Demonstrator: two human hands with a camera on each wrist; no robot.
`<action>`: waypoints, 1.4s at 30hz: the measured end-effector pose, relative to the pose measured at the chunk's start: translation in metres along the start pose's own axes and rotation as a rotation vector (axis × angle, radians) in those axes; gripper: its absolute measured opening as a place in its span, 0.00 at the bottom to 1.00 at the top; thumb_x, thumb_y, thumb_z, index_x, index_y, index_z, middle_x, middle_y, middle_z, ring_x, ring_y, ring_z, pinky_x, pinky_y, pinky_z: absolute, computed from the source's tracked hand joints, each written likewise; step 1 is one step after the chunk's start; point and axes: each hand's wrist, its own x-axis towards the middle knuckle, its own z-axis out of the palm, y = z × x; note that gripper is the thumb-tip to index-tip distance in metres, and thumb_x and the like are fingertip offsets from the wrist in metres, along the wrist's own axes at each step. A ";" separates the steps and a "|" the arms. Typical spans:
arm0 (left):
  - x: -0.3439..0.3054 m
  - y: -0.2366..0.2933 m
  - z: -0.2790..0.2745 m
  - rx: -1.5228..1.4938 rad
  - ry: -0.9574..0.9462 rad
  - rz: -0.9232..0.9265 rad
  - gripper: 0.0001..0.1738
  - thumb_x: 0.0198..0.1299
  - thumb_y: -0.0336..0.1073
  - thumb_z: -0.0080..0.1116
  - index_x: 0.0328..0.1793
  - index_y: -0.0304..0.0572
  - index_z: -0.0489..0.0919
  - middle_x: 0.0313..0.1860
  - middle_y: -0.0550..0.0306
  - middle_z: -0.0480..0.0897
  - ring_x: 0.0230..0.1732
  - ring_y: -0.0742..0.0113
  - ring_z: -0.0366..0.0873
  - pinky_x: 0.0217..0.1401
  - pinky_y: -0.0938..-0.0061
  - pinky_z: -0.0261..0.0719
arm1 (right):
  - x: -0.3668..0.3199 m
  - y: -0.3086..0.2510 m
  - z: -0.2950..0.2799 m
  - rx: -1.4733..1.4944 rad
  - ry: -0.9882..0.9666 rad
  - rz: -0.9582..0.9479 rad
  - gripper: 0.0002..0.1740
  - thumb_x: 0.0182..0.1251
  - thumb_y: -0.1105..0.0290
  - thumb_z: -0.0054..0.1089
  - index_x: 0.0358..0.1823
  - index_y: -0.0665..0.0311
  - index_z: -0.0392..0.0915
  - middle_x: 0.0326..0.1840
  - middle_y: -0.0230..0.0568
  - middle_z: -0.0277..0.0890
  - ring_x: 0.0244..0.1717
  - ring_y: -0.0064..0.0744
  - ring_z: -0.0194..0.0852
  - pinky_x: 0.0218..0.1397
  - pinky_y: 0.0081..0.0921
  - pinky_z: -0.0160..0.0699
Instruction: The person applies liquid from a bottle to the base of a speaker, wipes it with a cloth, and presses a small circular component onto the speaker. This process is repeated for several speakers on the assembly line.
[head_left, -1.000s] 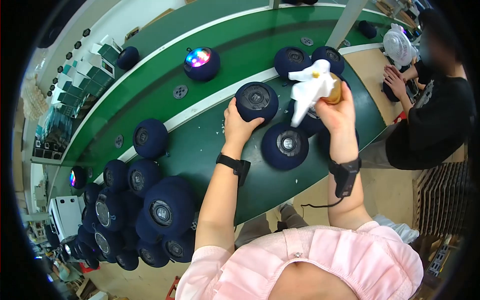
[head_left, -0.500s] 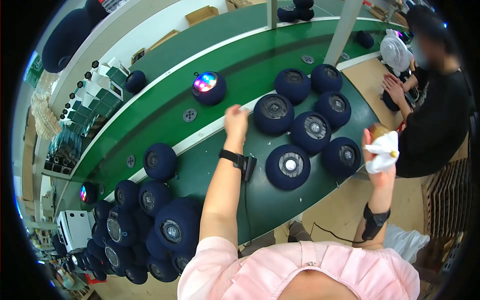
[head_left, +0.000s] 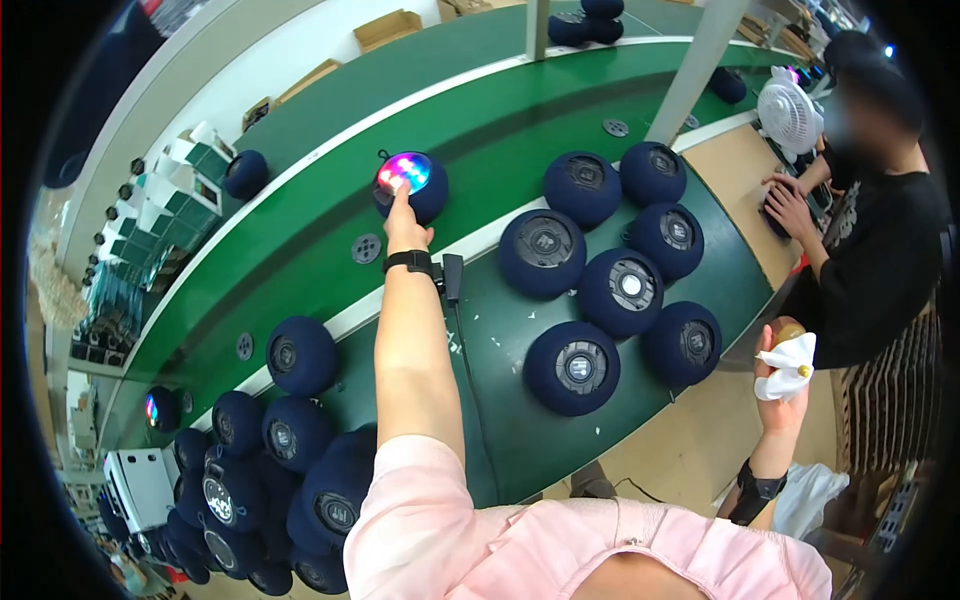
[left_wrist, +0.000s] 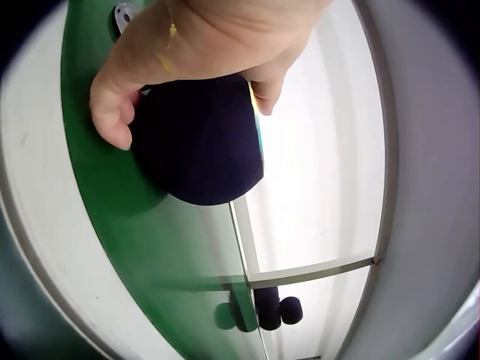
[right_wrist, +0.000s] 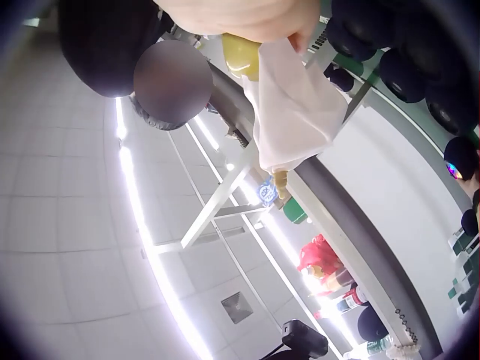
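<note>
My left hand (head_left: 403,225) reaches over a dark blue round speaker (head_left: 428,200) with a multicoloured lit top. A finger (head_left: 402,188) touches the glowing face; in the left wrist view the other fingers (left_wrist: 111,112) curl beside its dark body (left_wrist: 202,142). Off to the right, past the table edge, my right hand (head_left: 783,400) holds a tan bottle-like container (right_wrist: 241,58). A white cloth (right_wrist: 289,105) drapes over it, and a narrow yellowish tip (right_wrist: 280,180) pokes through.
Several dark speakers stand on the green table, one near the middle (head_left: 543,252). More crowd the left end (head_left: 298,435). Power sockets (head_left: 366,248) line the green belt. A person in black (head_left: 880,220) sits at the right by a white fan (head_left: 790,110).
My left hand let go of a speaker on the table and moved up-left to the lit one. My right hand swung down-right, away from the speakers, with the cloth-covered container.
</note>
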 end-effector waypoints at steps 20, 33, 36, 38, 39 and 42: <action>-0.184 -0.073 -0.096 1.261 0.017 1.518 0.42 0.27 0.32 0.68 0.58 0.51 0.67 0.59 0.50 0.65 0.61 0.47 0.60 0.63 0.52 0.57 | 0.013 0.061 0.030 0.160 0.032 0.424 0.29 0.62 0.55 0.55 0.57 0.68 0.65 0.56 0.56 0.65 0.60 0.50 0.63 0.60 0.45 0.69; -0.251 -0.107 -0.147 1.369 -0.140 1.392 0.37 0.26 0.33 0.72 0.51 0.49 0.70 0.52 0.55 0.67 0.66 0.51 0.57 0.61 0.51 0.57 | 0.001 0.124 0.043 0.001 -0.267 0.588 0.31 0.60 0.51 0.56 0.59 0.63 0.64 0.59 0.47 0.66 0.62 0.44 0.61 0.65 0.47 0.60; -0.243 -0.106 -0.147 1.389 -0.199 1.366 0.39 0.23 0.37 0.76 0.48 0.46 0.71 0.55 0.53 0.66 0.67 0.48 0.56 0.60 0.54 0.58 | -0.003 0.135 0.042 -0.078 -0.262 0.532 0.33 0.59 0.50 0.57 0.60 0.61 0.63 0.61 0.46 0.64 0.64 0.43 0.58 0.64 0.45 0.60; -0.243 -0.105 -0.144 1.363 -0.198 1.322 0.38 0.28 0.40 0.75 0.51 0.46 0.70 0.57 0.53 0.65 0.69 0.48 0.52 0.61 0.44 0.56 | -0.013 0.136 0.043 -0.127 -0.389 0.510 0.31 0.60 0.50 0.56 0.60 0.60 0.64 0.61 0.46 0.64 0.64 0.44 0.59 0.64 0.43 0.61; -0.255 -0.102 -0.142 1.340 -0.153 1.354 0.38 0.29 0.39 0.74 0.52 0.46 0.70 0.57 0.51 0.65 0.69 0.46 0.52 0.61 0.43 0.56 | -0.017 0.133 0.042 -0.149 -0.346 0.484 0.31 0.59 0.50 0.57 0.60 0.58 0.64 0.61 0.47 0.64 0.64 0.45 0.59 0.65 0.41 0.61; -0.275 -0.120 -0.150 1.000 -0.111 1.456 0.33 0.36 0.33 0.69 0.53 0.42 0.69 0.57 0.46 0.66 0.60 0.44 0.64 0.58 0.58 0.67 | -0.023 0.105 0.028 -0.053 -0.283 0.385 0.32 0.59 0.50 0.57 0.60 0.59 0.64 0.62 0.48 0.63 0.63 0.46 0.60 0.65 0.41 0.60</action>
